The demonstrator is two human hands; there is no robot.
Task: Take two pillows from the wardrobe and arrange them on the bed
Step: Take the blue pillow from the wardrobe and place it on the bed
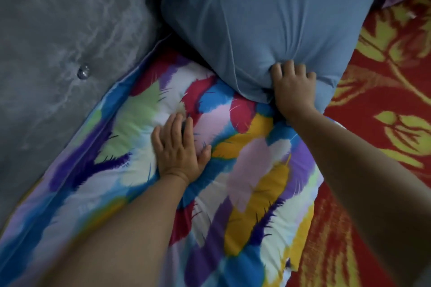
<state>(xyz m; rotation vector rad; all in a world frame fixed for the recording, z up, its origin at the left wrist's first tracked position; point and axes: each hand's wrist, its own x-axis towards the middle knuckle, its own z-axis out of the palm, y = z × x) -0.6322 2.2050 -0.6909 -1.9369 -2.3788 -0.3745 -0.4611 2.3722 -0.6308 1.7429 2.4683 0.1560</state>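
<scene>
Left hand (178, 147) open, palm flat on feather-print pillow (233, 170), gripping nothing. Right hand (292, 85) fingers curled, clutching near corner of blue pillow (256, 18). Both pillows lie along grey tufted headboard (58, 42); red-yellow bedspread (384, 112) bare at right.

The near pillow (163, 170) lies flat on the bed sheet (373, 123), its left long edge against the headboard (58, 53), which runs along the left side. The far pillow (268, 18) sits behind it, overlapping its far end and leaning toward the headboard, with the bed sheet showing to the right of both. The left hand (179, 147) rests flat on the near pillow, and the right hand (292, 86) has its fingers (289, 70) on the near edge of the far pillow.
</scene>
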